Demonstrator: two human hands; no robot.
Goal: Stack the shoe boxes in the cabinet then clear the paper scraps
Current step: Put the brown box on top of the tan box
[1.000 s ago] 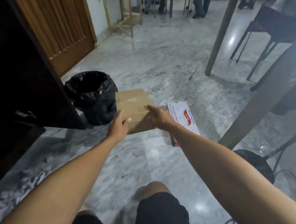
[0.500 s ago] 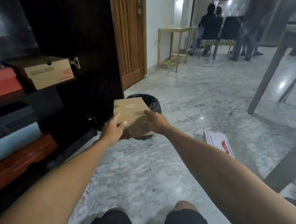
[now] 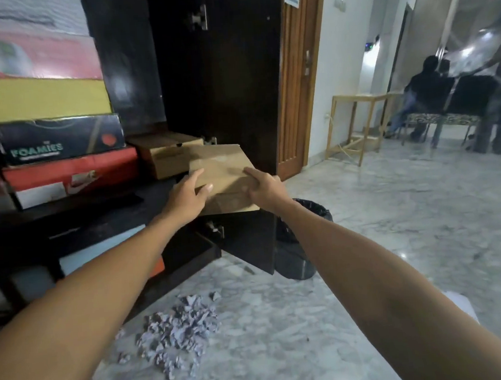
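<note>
Down on the floor, closest of all, lies a heap of paper scraps, just in front of the cabinet. They are not cleaned up yet.

Further out, two hands hold a brown box up in the air at the open front of the cabinet. The left hand grips the box's near left corner, with the thumb on top. The right hand grips the near right edge, with its fingers bent over the lid. The box is tilted and turned a bit, and its far corner points into the cabinet. It is not resting on anything yet.

Just behind it, another brown box sits on the dark shelf. Left of that one is a tall pile: a red box, a black box, a yellow box and more on top. A black bin stands on the floor behind the open cabinet door.

I think the job now is to put the held box on top of the brown box on the shelf. To do it well, first make the box flat and turn it straight. Then line up its edges with the box below and slide it in slowly. Keep both hands on it until it sits still. Watch the tall pile so it does not get bumped.
</note>
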